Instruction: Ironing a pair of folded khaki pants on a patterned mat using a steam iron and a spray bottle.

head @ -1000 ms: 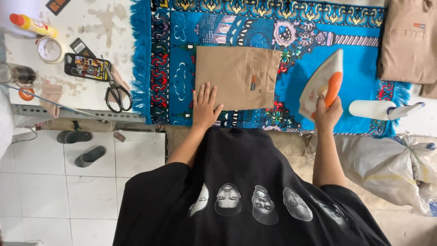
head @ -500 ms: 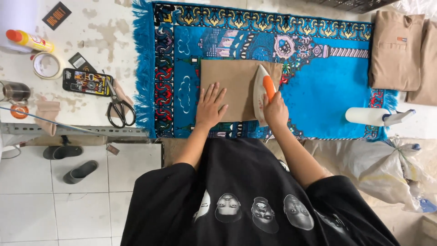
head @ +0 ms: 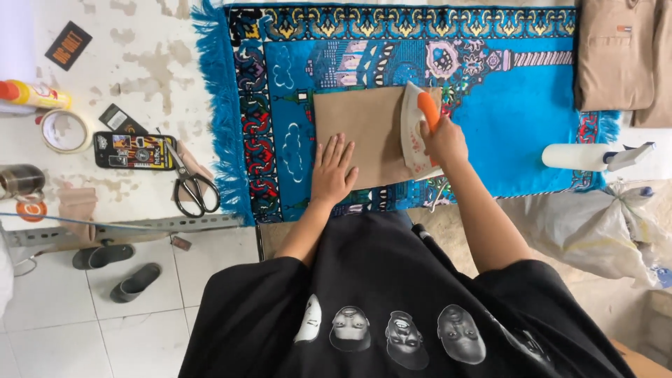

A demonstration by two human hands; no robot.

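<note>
- White, stained and patchy, the bench (head: 140, 63) runs across the upper part of the view, with pale floor tiles (head: 63, 329) below its near edge and a pair of grey slippers (head: 115, 269) on them.
- At the far left of the bench lie a yellow bottle with a red cap (head: 31, 93), a roll of tape (head: 64, 131), a metal cup (head: 21, 180) and a phone in a patterned case (head: 134, 150).
- Just beside the phone sit black-handled scissors (head: 192, 185), blades pointing toward the phone.
- A blue patterned rug with a fringed edge (head: 504, 105) covers the bench from the middle to the right.
- On the rug's middle lies a folded tan cloth (head: 364, 129), flat and squared.
- The left hand (head: 332, 171) presses flat on the cloth's near left part, fingers spread, its grip released and holding nothing.
- The right hand (head: 442, 140) is clenched round the orange handle of a white clothes iron (head: 414, 129), which rests on the cloth's right edge.
- Farther right on the rug's edge lies a white spray bottle (head: 591, 156) on its side.
- Folded tan garments (head: 619, 56) are stacked at the top right corner, well apart from the iron.
</note>
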